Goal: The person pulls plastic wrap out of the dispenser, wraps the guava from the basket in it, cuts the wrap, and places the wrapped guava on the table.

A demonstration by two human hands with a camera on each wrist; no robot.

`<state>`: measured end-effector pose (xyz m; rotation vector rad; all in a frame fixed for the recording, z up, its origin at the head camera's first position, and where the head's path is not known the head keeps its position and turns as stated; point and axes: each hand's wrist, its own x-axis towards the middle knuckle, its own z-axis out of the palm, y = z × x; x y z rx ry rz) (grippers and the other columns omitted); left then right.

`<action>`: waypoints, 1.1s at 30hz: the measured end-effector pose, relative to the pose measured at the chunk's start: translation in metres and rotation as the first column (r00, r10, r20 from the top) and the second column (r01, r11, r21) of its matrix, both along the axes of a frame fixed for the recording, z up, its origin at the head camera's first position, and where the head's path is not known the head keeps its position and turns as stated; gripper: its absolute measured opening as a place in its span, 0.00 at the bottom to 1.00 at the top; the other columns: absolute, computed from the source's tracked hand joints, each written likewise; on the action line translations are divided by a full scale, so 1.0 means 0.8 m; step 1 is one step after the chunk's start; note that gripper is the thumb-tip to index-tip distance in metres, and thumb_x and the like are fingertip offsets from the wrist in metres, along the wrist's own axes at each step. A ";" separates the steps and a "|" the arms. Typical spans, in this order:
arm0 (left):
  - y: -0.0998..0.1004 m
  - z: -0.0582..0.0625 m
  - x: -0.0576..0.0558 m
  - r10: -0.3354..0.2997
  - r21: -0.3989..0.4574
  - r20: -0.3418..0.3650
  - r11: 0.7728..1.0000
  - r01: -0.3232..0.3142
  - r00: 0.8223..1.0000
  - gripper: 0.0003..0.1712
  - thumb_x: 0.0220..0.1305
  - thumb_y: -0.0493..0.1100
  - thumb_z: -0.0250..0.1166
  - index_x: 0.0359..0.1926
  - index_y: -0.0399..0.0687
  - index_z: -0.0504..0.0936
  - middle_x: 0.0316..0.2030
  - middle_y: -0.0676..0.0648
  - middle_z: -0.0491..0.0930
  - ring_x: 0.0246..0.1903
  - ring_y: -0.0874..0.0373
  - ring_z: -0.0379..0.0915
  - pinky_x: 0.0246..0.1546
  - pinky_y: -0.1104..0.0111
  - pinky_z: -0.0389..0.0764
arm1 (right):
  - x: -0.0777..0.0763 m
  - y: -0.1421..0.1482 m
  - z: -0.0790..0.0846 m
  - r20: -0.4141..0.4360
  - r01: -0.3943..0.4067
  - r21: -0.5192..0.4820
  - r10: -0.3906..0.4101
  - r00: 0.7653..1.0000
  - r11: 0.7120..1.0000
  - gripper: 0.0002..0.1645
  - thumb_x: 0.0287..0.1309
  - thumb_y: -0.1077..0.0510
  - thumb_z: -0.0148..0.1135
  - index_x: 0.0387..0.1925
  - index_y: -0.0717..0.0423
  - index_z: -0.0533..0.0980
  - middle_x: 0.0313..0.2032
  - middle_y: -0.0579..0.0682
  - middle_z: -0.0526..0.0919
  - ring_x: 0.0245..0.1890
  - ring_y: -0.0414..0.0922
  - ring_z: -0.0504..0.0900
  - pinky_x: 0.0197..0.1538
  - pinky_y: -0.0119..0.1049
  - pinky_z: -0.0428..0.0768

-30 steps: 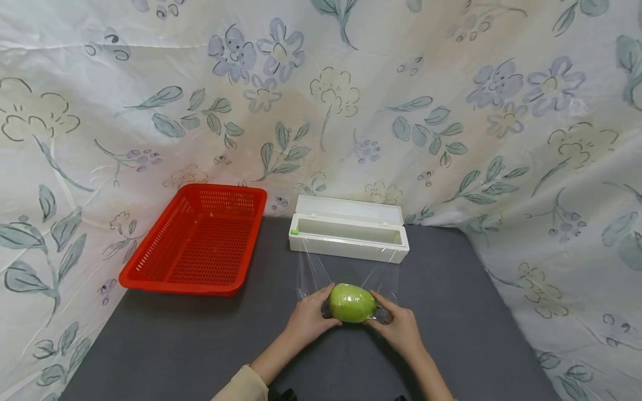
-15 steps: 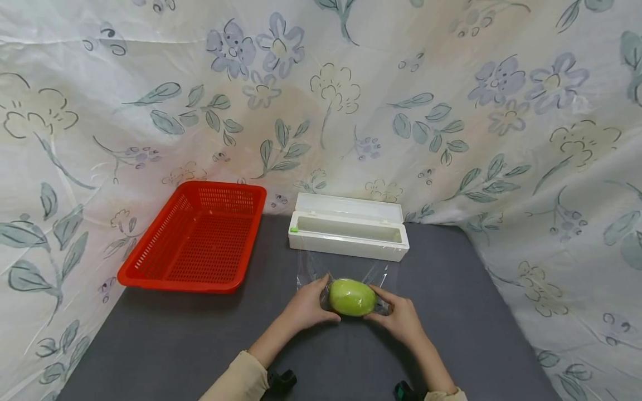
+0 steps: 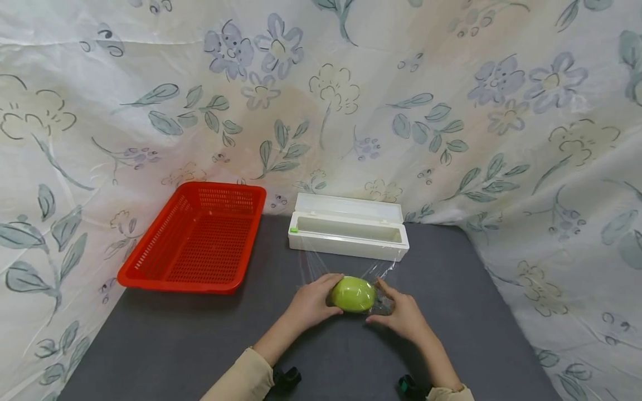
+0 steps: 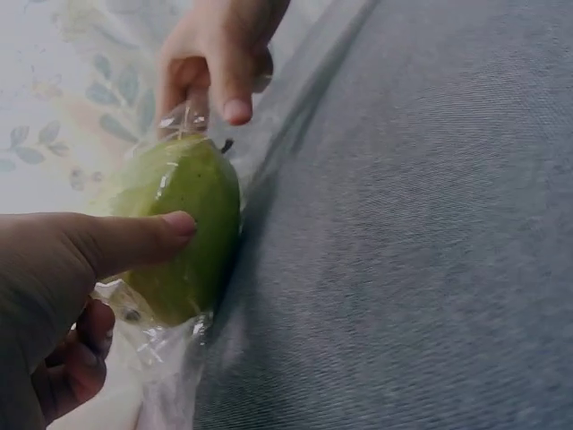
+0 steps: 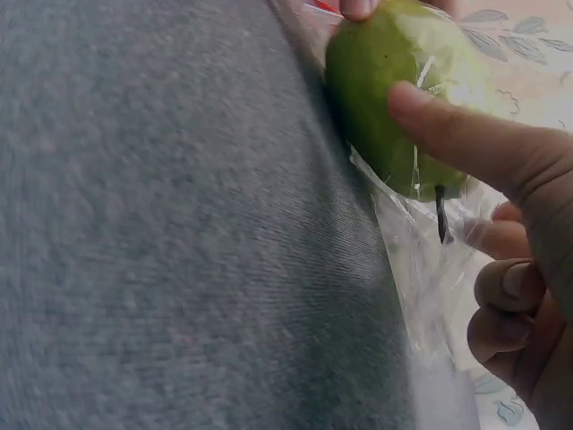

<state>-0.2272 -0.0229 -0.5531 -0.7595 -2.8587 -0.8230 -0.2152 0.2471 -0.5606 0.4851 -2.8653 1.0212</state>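
Just in front of the white cling-film dispenser (image 3: 348,227), a green fruit (image 3: 353,294) sits on the dark grey surface (image 3: 175,345) with both hands clamped on its ends. The left hand (image 3: 312,303) has its thumb flat along the near side and the other fingers curled under, holding film against the skin. The right hand (image 3: 401,316) does the same at the stem end — thumb on top, fingers (image 5: 501,287) curled round bunched film (image 5: 430,269). The sheet (image 3: 346,266) runs from the dispenser to the fruit, uncut as far as I can tell. Looks like the wrapping step is mid-way: the film is over the fruit but its tail hangs on the roll. Next move probably needs a tear at the dispenser edge. A red basket (image 3: 198,239) sits left of the dispenser.
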 end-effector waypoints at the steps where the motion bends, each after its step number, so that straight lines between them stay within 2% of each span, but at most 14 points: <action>1: 0.000 0.000 -0.002 0.000 -0.004 0.012 1.000 0.000 1.000 0.50 0.55 0.53 0.84 0.76 0.49 0.73 0.69 0.49 0.78 0.63 0.50 0.80 0.59 0.53 0.83 | 0.001 0.001 0.001 -0.006 0.006 -0.014 -0.006 1.000 1.000 0.64 0.39 0.48 0.91 0.77 0.58 0.69 0.35 0.53 0.90 0.11 0.30 0.60 0.22 0.30 0.67; 3: -0.001 0.002 -0.006 -0.004 -0.006 0.038 1.000 0.005 0.999 0.50 0.56 0.53 0.84 0.76 0.50 0.73 0.69 0.48 0.78 0.64 0.50 0.79 0.60 0.51 0.82 | 0.002 0.001 0.002 -0.027 0.016 -0.034 -0.017 1.000 0.999 0.64 0.37 0.48 0.92 0.77 0.55 0.70 0.18 0.45 0.78 0.11 0.29 0.57 0.20 0.29 0.64; 5: -0.002 0.003 -0.010 -0.011 -0.009 0.061 1.000 0.012 0.998 0.50 0.56 0.54 0.84 0.76 0.50 0.73 0.69 0.48 0.78 0.64 0.49 0.79 0.60 0.51 0.82 | 0.001 -0.001 0.002 -0.053 -0.001 -0.035 -0.001 0.999 0.999 0.61 0.37 0.48 0.91 0.75 0.52 0.73 0.11 0.37 0.61 0.12 0.29 0.55 0.19 0.29 0.61; 9: -0.003 0.005 -0.017 -0.013 -0.027 0.088 1.000 0.015 0.996 0.52 0.57 0.56 0.83 0.77 0.47 0.71 0.70 0.47 0.77 0.65 0.49 0.78 0.61 0.51 0.81 | -0.006 -0.008 -0.001 -0.117 -0.040 0.013 0.042 0.992 0.999 0.52 0.42 0.50 0.90 0.71 0.50 0.78 0.14 0.34 0.61 0.14 0.29 0.54 0.22 0.29 0.60; 14: 0.003 0.013 -0.016 0.004 -0.046 0.066 0.999 -0.001 0.998 0.59 0.52 0.56 0.86 0.78 0.41 0.67 0.74 0.41 0.72 0.64 0.45 0.79 0.58 0.51 0.83 | -0.015 -0.015 -0.001 -0.124 -0.003 0.064 0.011 0.992 0.998 0.43 0.48 0.52 0.87 0.67 0.50 0.81 0.13 0.35 0.60 0.13 0.30 0.56 0.22 0.30 0.61; 18: 0.008 0.016 -0.018 0.027 -0.051 0.019 0.998 -0.026 0.999 0.52 0.54 0.52 0.85 0.76 0.45 0.72 0.70 0.45 0.76 0.57 0.47 0.83 0.50 0.52 0.86 | -0.023 -0.015 0.005 -0.095 -0.020 0.070 0.026 0.995 0.997 0.42 0.51 0.52 0.85 0.68 0.53 0.80 0.11 0.34 0.60 0.11 0.31 0.56 0.21 0.31 0.63; 22: 0.009 0.015 -0.028 0.047 -0.059 0.004 0.997 -0.047 0.999 0.47 0.55 0.53 0.85 0.73 0.49 0.76 0.66 0.48 0.80 0.56 0.49 0.84 0.50 0.54 0.86 | -0.027 -0.016 0.012 -0.070 -0.026 0.073 0.031 0.997 0.997 0.49 0.51 0.52 0.85 0.73 0.56 0.74 0.10 0.38 0.63 0.10 0.31 0.56 0.21 0.31 0.64; 23: 0.008 0.016 -0.030 0.047 -0.062 0.011 0.997 -0.046 0.999 0.47 0.55 0.54 0.84 0.73 0.49 0.76 0.66 0.48 0.80 0.57 0.49 0.84 0.51 0.54 0.86 | -0.027 -0.016 0.013 -0.069 -0.021 0.071 0.026 0.997 0.997 0.51 0.51 0.51 0.86 0.75 0.56 0.73 0.12 0.40 0.67 0.10 0.32 0.56 0.21 0.31 0.64; 24: 0.008 0.016 -0.033 0.045 -0.065 0.023 0.997 -0.043 0.999 0.47 0.55 0.54 0.84 0.74 0.49 0.76 0.66 0.48 0.80 0.57 0.49 0.83 0.51 0.53 0.85 | -0.028 -0.016 0.014 -0.074 -0.012 0.069 0.017 0.997 0.998 0.53 0.49 0.52 0.86 0.75 0.56 0.72 0.16 0.44 0.75 0.10 0.33 0.57 0.20 0.32 0.66; 26: 0.006 0.017 -0.038 0.036 -0.061 0.051 0.998 -0.033 0.998 0.48 0.57 0.55 0.83 0.75 0.49 0.75 0.66 0.47 0.81 0.58 0.48 0.83 0.53 0.52 0.85 | -0.028 -0.017 0.015 -0.089 -0.009 0.073 0.016 0.996 0.997 0.56 0.46 0.51 0.88 0.76 0.56 0.71 0.33 0.54 0.88 0.12 0.36 0.63 0.25 0.34 0.71; 27: 0.005 0.018 -0.040 0.029 -0.060 0.065 0.998 -0.025 0.997 0.48 0.57 0.55 0.83 0.75 0.48 0.75 0.66 0.46 0.80 0.59 0.48 0.82 0.54 0.52 0.85 | -0.028 -0.018 0.015 -0.097 -0.013 0.083 0.021 0.995 0.996 0.57 0.45 0.51 0.89 0.76 0.55 0.72 0.45 0.57 0.90 0.15 0.39 0.71 0.29 0.36 0.76; 29: 0.004 0.019 -0.045 0.017 -0.066 0.089 0.998 -0.011 0.996 0.48 0.59 0.56 0.81 0.76 0.47 0.73 0.67 0.45 0.80 0.60 0.47 0.82 0.55 0.51 0.84 | -0.030 -0.020 0.013 -0.111 -0.028 0.106 0.039 0.993 0.994 0.57 0.44 0.51 0.89 0.76 0.54 0.72 0.63 0.58 0.84 0.22 0.46 0.80 0.36 0.43 0.82; 30: 0.003 0.020 -0.047 0.012 -0.068 0.096 0.998 -0.005 0.995 0.48 0.60 0.57 0.80 0.76 0.47 0.73 0.67 0.44 0.79 0.60 0.47 0.81 0.56 0.51 0.84 | -0.031 -0.022 0.013 -0.121 -0.031 0.115 0.045 0.992 0.993 0.56 0.44 0.51 0.89 0.75 0.54 0.73 0.66 0.58 0.82 0.29 0.50 0.85 0.41 0.47 0.84; 33: 0.003 0.021 -0.051 0.007 -0.068 0.111 0.998 0.000 0.994 0.52 0.60 0.58 0.80 0.79 0.44 0.69 0.70 0.42 0.76 0.62 0.45 0.80 0.57 0.51 0.83 | -0.035 -0.026 0.011 -0.141 -0.015 0.127 0.033 0.990 0.992 0.52 0.44 0.54 0.89 0.73 0.52 0.76 0.60 0.59 0.86 0.44 0.57 0.89 0.48 0.55 0.85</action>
